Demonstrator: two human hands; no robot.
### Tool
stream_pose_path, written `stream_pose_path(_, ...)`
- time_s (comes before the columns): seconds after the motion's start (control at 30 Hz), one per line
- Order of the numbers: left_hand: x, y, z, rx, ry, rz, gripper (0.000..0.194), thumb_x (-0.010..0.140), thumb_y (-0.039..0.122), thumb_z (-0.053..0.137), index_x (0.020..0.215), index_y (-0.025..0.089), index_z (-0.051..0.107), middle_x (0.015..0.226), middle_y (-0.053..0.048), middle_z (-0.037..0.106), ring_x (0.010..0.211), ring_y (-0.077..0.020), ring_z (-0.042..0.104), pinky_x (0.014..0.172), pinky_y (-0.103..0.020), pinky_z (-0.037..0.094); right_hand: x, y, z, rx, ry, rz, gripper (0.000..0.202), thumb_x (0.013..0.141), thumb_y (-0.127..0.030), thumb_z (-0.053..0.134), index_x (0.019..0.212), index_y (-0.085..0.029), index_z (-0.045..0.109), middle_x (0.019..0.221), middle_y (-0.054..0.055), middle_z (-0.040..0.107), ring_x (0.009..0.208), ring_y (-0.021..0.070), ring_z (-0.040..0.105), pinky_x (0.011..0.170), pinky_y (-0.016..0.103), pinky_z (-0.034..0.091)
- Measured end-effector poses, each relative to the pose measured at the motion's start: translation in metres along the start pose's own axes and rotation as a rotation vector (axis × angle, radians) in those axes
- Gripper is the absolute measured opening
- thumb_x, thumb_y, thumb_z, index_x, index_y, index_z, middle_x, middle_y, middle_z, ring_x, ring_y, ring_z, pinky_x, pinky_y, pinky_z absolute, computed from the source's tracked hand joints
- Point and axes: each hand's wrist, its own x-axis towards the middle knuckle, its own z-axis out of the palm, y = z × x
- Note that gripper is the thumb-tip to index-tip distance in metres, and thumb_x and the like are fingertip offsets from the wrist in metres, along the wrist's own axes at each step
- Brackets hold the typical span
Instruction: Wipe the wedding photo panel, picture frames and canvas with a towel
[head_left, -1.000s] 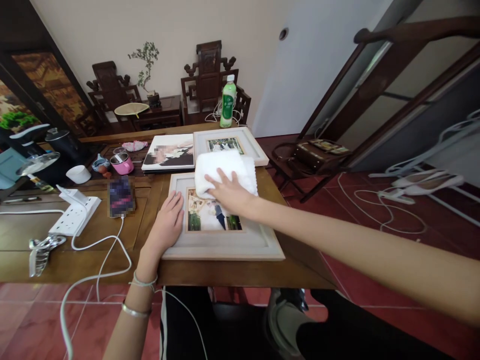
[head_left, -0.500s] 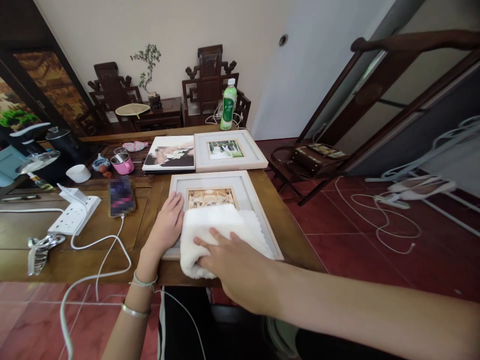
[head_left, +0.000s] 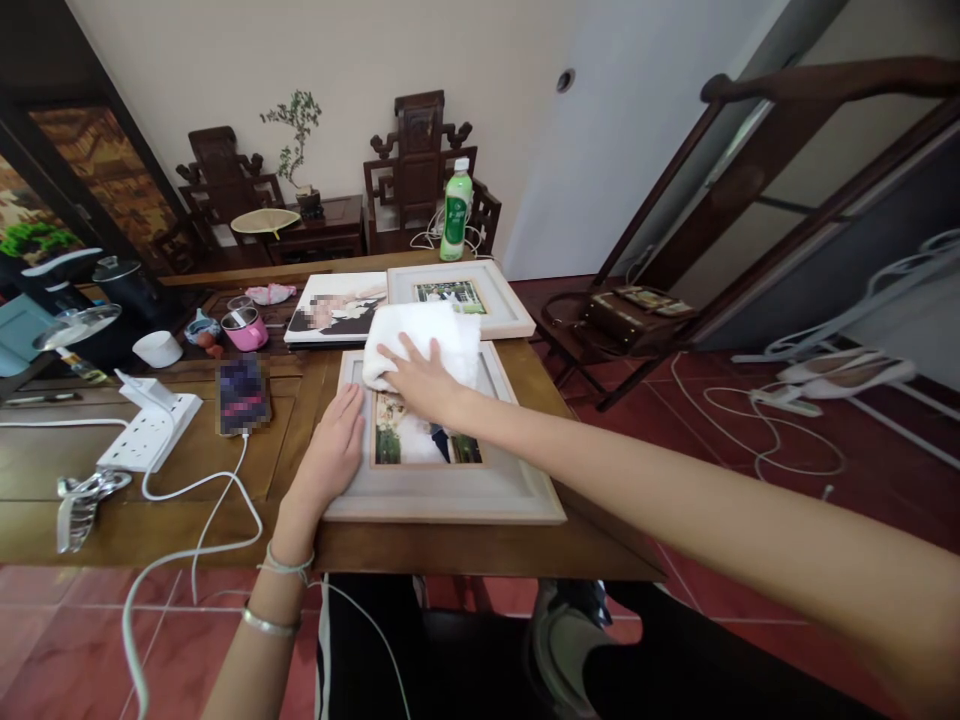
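Observation:
On the wooden table lies a pale photo frame (head_left: 450, 500) holding a picture (head_left: 427, 440) with a gold-toned border. My left hand (head_left: 336, 440) rests flat along the frame's left edge, fingers stretched out and holding nothing. A folded, fluffy white cloth (head_left: 427, 335) is in my right hand (head_left: 420, 385), whose fingers press over its top near the cloth's near edge. The cloth covers the frame's far part and overlaps a second framed photo (head_left: 502, 300) behind it. A photo panel (head_left: 337, 305) lies to the left of that second frame.
A green bottle (head_left: 456, 212) stands at the table's far edge. To the left are a phone (head_left: 244, 395) on a cable, a white power strip (head_left: 150, 432), a hair claw clip (head_left: 86, 505), a pink cup (head_left: 246, 328) and a white cup (head_left: 157, 348). A wooden chair (head_left: 660, 230) stands right.
My right hand has slid the white cloth away from me, from the frame's near part to its far edge, uncovering the lower picture. My left hand stays in place.

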Motion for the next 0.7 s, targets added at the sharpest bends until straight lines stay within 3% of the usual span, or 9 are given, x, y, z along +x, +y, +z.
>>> stream_pose_path(0.13,0.0,0.006,-0.003,-0.092,0.036,-0.067,0.053,0.098,0.038,0.03,0.144,0.012,0.035,0.151,-0.014,0.037,0.14,-0.0221,0.034,0.117,-0.044,0.026,-0.006,-0.023,-0.001,-0.013,0.005,-0.071,0.04,0.09,-0.009,0.044,0.123,-0.02,0.062,0.157,0.01,0.022,0.141,0.0447,0.009,0.1,0.077,0.018)
stream_pose_path(0.3,-0.001,0.01,-0.009,-0.153,0.038,-0.081,0.056,0.099,0.043,0.025,0.143,0.011,0.037,0.153,-0.013,0.034,0.142,-0.0202,0.03,0.118,-0.039,0.022,-0.048,-0.054,-0.012,0.017,-0.148,-0.151,0.043,0.084,-0.009,0.052,0.123,-0.02,0.063,0.157,0.008,0.02,0.14,0.0459,0.011,0.101,0.074,0.025)
stream_pose_path(0.43,0.0,0.01,-0.01,-0.157,0.05,-0.081,0.057,0.098,0.042,0.023,0.143,0.011,0.037,0.151,-0.013,0.037,0.141,-0.0204,0.032,0.118,-0.038,0.023,-0.08,-0.071,-0.032,0.112,-0.258,-0.238,0.046,0.075,-0.01,0.063,0.119,-0.021,0.064,0.157,0.009,0.022,0.14,0.0454,0.015,0.101,0.073,0.027)
stream_pose_path(0.57,0.0,0.007,-0.009,-0.11,0.021,-0.087,0.052,0.097,0.04,0.031,0.141,0.013,0.041,0.149,-0.013,0.041,0.139,-0.0216,0.036,0.117,-0.039,0.026,-0.095,-0.071,-0.058,0.139,-0.404,-0.228,0.047,0.072,-0.009,0.066,0.117,-0.021,0.065,0.153,0.009,0.032,0.139,0.0449,0.021,0.099,0.072,0.032)
stream_pose_path(0.7,0.0,0.004,-0.008,-0.053,-0.023,-0.034,0.049,0.096,0.033,0.037,0.14,0.012,0.042,0.148,-0.014,0.041,0.141,-0.0218,0.032,0.117,-0.041,0.024,-0.105,-0.053,-0.073,0.038,-0.499,-0.145,0.041,0.066,0.0,0.066,0.102,-0.019,0.071,0.136,0.014,0.053,0.127,0.043,0.041,0.094,0.067,0.04)
